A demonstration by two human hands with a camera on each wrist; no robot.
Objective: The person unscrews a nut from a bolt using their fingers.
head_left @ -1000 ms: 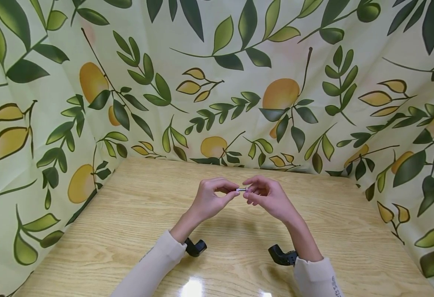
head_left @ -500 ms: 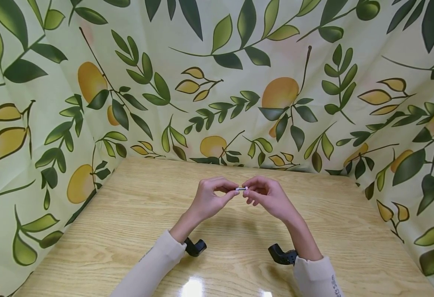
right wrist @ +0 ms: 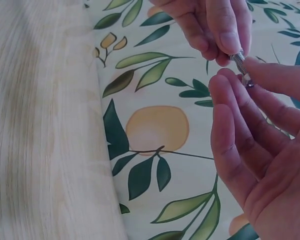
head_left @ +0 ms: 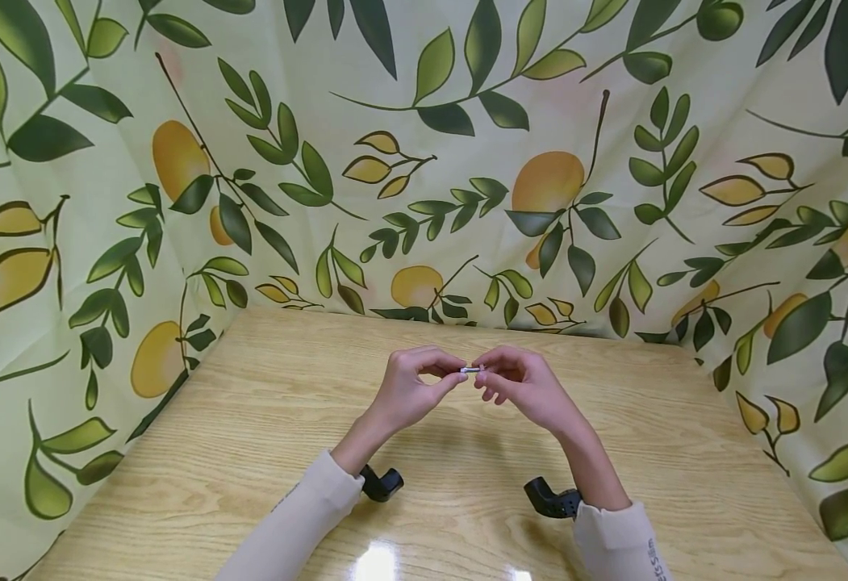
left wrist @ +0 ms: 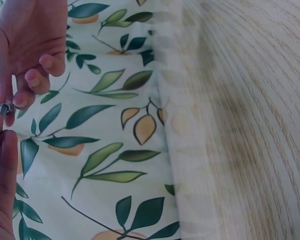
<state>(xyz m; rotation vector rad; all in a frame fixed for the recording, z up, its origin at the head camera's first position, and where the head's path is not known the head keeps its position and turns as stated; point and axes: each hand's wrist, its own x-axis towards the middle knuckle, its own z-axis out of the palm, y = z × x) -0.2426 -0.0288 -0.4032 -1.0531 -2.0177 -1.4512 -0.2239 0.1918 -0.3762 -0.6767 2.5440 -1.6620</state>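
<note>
A small metal bolt (head_left: 471, 369) is held level between both hands above the table. My left hand (head_left: 411, 389) pinches one end of it with thumb and forefinger, hiding that end. In the right wrist view, the bolt's threaded shank (right wrist: 237, 61) shows, with a shiny nut (right wrist: 247, 80) at its far end. My right hand (head_left: 531, 390) has its thumb and forefinger at the nut, pinching it, while its other fingers are loosely bent. The left wrist view shows only a bit of the metal shank (left wrist: 4, 110) between the two hands.
The wooden table (head_left: 286, 452) spreads beneath both hands. A cloth with leaf and fruit prints (head_left: 424, 234) stands behind it and along both sides. Black wrist mounts (head_left: 383, 485) sit below the sleeves.
My right forefinger, raised off the bolt one second ago, has come down to its right end. The left hand has stayed in place with its grip.
</note>
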